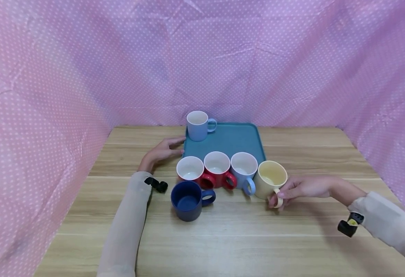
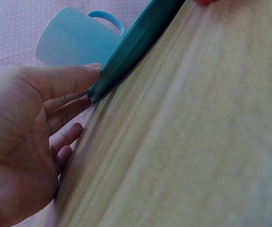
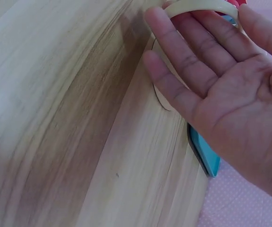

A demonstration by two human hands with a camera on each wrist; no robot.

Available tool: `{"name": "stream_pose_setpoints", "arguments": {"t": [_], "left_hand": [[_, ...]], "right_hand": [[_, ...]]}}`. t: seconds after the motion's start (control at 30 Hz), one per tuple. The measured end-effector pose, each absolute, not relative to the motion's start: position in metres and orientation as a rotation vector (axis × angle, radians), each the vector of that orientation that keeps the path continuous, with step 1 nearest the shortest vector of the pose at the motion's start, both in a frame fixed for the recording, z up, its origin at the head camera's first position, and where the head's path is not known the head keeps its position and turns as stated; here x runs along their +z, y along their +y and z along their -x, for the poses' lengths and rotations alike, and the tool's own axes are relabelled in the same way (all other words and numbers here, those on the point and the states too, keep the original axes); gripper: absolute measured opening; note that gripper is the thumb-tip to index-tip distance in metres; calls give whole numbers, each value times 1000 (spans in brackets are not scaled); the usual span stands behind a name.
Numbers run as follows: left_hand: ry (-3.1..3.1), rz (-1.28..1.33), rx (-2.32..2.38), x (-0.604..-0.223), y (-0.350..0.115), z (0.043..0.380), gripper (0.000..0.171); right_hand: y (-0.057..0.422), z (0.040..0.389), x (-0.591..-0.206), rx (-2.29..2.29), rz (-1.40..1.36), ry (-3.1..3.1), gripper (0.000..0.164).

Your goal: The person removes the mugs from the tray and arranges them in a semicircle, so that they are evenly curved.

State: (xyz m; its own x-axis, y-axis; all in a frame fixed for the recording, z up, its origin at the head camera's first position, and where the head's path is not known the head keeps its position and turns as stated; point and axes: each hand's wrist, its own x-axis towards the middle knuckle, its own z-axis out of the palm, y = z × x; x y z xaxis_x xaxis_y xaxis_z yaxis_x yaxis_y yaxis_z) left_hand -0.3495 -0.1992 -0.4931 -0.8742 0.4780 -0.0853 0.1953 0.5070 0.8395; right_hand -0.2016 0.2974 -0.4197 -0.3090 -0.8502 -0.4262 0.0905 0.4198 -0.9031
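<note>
My right hand [image 1: 306, 187] pinches the handle of a pale yellow mug [image 1: 264, 188], thumb on one side and fingers on the other. In the right wrist view the mug's handle [image 3: 202, 6] crosses the fingers near their tips, while most of the mug is hidden. My left hand [image 1: 161, 152] touches the left edge of a teal tray [image 1: 235, 138]. The left wrist view shows its thumb and extended fingers against the tray's rim [image 2: 126, 56]. A light blue mug [image 1: 198, 132] stands upright in the tray's back left corner.
In a row along the tray's front stand two red mugs [image 1: 190, 169] [image 1: 219, 179] and a light blue mug [image 1: 239, 177], just left of the yellow one. A dark blue mug [image 1: 187, 209] stands before the left red mug. Pink dotted cloth [image 1: 202, 69] hangs behind the wooden table [image 1: 244, 246].
</note>
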Motion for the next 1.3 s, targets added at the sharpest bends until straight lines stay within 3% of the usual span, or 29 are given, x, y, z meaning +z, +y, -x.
{"name": "stream_pose_setpoints", "arguments": {"t": [0.33, 0.97, 1.3], "left_hand": [[2443, -554, 1292, -487, -202, 351, 64], [2424, -570, 1328, -490, -205, 352, 64], [2410, -594, 1320, -491, -202, 349, 63]], "right_hand": [[309, 211, -418, -1156, 859, 1494, 38], [336, 258, -382, -997, 733, 1914, 28], [318, 296, -362, -910, 676, 2001, 36]]}}
